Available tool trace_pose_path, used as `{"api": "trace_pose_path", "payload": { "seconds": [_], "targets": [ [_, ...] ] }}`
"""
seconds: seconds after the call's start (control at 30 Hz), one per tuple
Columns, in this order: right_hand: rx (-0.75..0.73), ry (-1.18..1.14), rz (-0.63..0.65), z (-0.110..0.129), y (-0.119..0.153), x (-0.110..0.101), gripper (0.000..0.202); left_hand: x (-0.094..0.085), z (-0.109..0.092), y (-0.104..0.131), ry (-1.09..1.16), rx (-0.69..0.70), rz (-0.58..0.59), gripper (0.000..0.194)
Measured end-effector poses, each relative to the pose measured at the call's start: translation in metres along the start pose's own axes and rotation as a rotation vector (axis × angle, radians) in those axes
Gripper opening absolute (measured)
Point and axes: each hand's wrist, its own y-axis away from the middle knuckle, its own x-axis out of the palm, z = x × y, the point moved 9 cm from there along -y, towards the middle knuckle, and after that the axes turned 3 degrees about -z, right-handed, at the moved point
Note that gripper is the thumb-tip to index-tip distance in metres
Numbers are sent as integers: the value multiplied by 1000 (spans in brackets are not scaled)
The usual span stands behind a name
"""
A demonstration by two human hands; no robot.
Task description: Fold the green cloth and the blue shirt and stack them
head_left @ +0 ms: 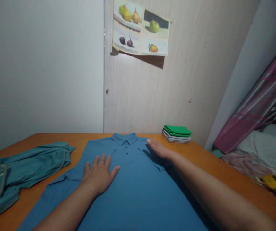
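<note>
A blue polo shirt point(133, 192) lies spread front side up on the table, its buttoned collar towards the wall. My left hand point(99, 176) rests on the chest part at the left, palm down with its fingers spread. At the shirt's right shoulder is my right hand point(157, 148), fingers stretched out and seen from the side, holding nothing. The sleeve on the right is folded inward over the shirt front near that hand. The sleeve on the left reaches out past my left forearm. The shirt's lower part runs out of view.
On the orange table point(210, 166), a crumpled teal garment point(39, 163) lies at the left. A stack of folded cloths point(177, 134), green on top, stands at the back right. Beyond the table's right edge are a pink curtain point(253, 109) and bedding point(265, 154). A fruit poster point(141, 29) hangs on the wall.
</note>
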Motion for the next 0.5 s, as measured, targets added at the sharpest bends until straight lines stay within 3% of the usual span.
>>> {"api": "trace_pose_path", "payload": {
  "seconds": [0.1, 0.3, 0.37, 0.5],
  "targets": [
    [47, 43, -38, -16, 14, -6, 89, 1, 0, -2, -6, 4, -3, 87],
    [74, 191, 66, -27, 52, 34, 99, 4, 3, -4, -4, 2, 2, 88],
    [73, 168, 82, -28, 56, 39, 101, 6, 5, -5, -2, 1, -2, 88],
    [74, -47, -2, -33, 48, 13, 106, 7, 7, -7, 10, -3, -11, 89]
  ]
}}
